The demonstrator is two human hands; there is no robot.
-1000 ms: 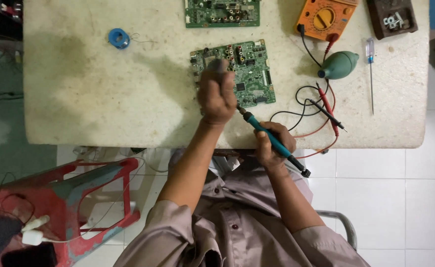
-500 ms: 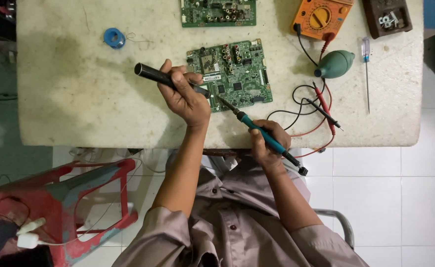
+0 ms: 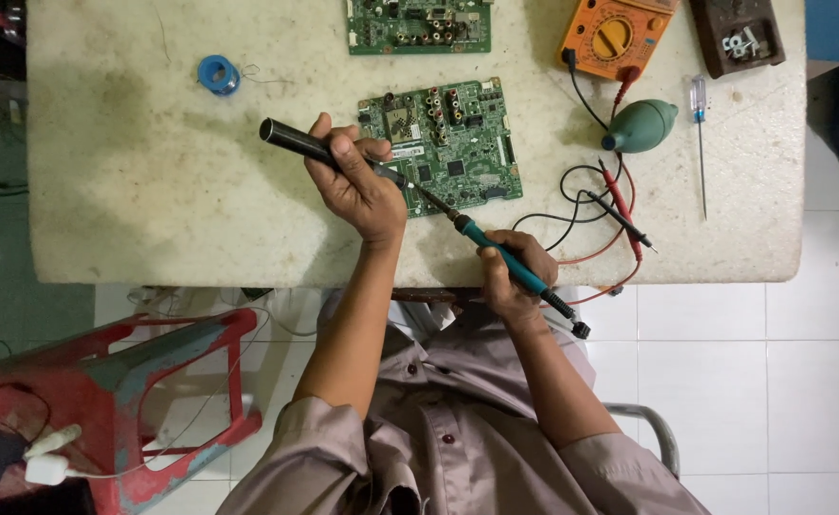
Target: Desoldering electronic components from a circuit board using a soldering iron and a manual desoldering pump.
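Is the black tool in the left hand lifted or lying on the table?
Lifted: the left hand grips the black tool, held roughly level over the table.

Worktable (image 3: 152,191): pale, stained stone-look top, approx. rectangular. On it: green circuit board (image 3: 457,143) near centre; 2nd green board (image 3: 417,24) at far edge; blue solder spool (image 3: 218,73) w/ loose wire, far left; orange multimeter (image 3: 610,36) w/ red & black probe leads (image 3: 620,205) coiled toward front right; green rubber blower bulb (image 3: 641,126) just beside meter; clear-handled screwdriver (image 3: 700,143) at right; brown tray (image 3: 739,36) w/ small metal parts, far right corner.
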